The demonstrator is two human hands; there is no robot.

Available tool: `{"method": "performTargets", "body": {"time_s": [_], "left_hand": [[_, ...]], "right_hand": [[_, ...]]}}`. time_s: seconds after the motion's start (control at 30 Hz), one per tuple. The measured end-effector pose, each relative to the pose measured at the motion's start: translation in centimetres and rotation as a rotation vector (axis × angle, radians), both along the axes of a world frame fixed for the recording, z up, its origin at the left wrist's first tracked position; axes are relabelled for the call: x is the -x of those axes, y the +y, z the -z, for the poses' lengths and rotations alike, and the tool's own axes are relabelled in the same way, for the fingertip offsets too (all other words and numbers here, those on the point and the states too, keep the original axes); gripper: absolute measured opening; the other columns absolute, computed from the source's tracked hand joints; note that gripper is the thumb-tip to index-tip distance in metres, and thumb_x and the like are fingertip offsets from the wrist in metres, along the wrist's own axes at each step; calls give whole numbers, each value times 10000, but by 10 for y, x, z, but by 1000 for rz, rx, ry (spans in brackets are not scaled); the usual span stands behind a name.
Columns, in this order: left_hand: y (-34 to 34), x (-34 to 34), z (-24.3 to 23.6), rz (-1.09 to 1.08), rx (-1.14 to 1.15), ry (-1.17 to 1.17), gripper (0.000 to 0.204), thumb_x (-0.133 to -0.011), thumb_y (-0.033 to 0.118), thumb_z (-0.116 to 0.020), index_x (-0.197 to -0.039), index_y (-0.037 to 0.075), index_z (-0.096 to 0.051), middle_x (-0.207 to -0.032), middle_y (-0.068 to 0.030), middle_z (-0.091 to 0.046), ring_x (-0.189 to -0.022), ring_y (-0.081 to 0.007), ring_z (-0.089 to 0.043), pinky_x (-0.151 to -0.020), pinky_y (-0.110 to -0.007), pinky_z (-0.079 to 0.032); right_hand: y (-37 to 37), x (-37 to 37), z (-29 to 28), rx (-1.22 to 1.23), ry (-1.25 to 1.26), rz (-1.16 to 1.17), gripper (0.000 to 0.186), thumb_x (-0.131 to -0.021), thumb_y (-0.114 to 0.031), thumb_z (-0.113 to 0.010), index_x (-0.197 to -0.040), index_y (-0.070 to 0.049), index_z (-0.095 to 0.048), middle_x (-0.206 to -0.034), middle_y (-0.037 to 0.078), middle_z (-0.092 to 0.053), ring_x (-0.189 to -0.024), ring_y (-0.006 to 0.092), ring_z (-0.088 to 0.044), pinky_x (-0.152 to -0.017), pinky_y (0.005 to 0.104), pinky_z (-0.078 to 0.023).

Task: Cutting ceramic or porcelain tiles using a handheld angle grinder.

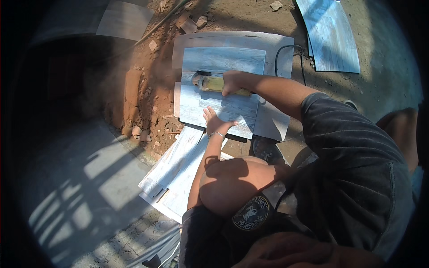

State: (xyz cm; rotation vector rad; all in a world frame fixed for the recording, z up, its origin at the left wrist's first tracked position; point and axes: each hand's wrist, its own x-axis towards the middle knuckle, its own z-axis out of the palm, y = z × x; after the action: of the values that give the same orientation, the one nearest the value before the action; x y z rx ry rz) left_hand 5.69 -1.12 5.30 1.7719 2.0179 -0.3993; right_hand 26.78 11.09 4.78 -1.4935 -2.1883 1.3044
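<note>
My right hand (231, 83) is wrapped round the yellowish body of an angle grinder (211, 84). The grinder's head points left, over a wood-patterned, blue-white tile (225, 59). A dark line runs across the tile by the grinder's head; whether the disc touches the surface cannot be made out. Flat against the tile's near part lies my left hand (216, 123), fingers spread, with a bracelet at the wrist. The tile rests on a larger pale brown board (278, 105).
A black cord (276, 60) loops at the board's right. More tiles lie near left (172, 163) and far right (333, 38). Broken bricks and reddish soil (145, 105) line the left side, with dust hanging there. My bent knee (237, 178) is close to the work.
</note>
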Motion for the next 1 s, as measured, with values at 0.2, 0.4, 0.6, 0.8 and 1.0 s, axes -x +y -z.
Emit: {"method": "performTargets", "body": {"time_s": [0.2,0.4,0.6,0.8,1.0], "left_hand": [[-21,3,6,104,14,31,1594,-533,622,-935,-1615,-12,48,-1675,-321,35,-1570,-447,9,-1271,-492,-173],[-21,-1,-1,150,85,91,1629,-518,590,-956,-1608,-8,96,-1663,-341,86,-1559,-475,70,-1265,-517,-162],[-19,3,-3,138,103,48,1596,-537,510,-980,-1613,3,85,-1673,-319,84,-1564,-468,39,-1260,-539,-175],[-18,2,-2,156,84,81,1588,-535,501,-984,-1616,6,69,-1677,-314,61,-1570,-451,18,-1264,-509,-198],[-18,4,2,147,98,104,1597,-529,515,-981,-1616,8,74,-1681,-305,54,-1571,-444,10,-1264,-507,-206]], "right_hand": [[-8,-9,3,50,-79,1,583,-645,-457,-801,-893,68,-756,-879,250,-739,-845,352,-733,-757,429,-580],[-18,-20,-1,62,-89,19,567,-640,-426,-797,-919,67,-757,-914,257,-740,-870,349,-734,-780,426,-583],[-32,-35,-7,77,-60,48,567,-638,-396,-800,-940,82,-753,-939,260,-743,-894,346,-735,-799,425,-581],[-38,-42,-3,53,-47,73,564,-640,-406,-799,-931,75,-758,-929,264,-743,-888,354,-737,-804,428,-581],[-47,-55,10,77,-65,46,552,-648,-393,-787,-945,72,-757,-950,268,-741,-909,362,-732,-807,436,-576]]}}
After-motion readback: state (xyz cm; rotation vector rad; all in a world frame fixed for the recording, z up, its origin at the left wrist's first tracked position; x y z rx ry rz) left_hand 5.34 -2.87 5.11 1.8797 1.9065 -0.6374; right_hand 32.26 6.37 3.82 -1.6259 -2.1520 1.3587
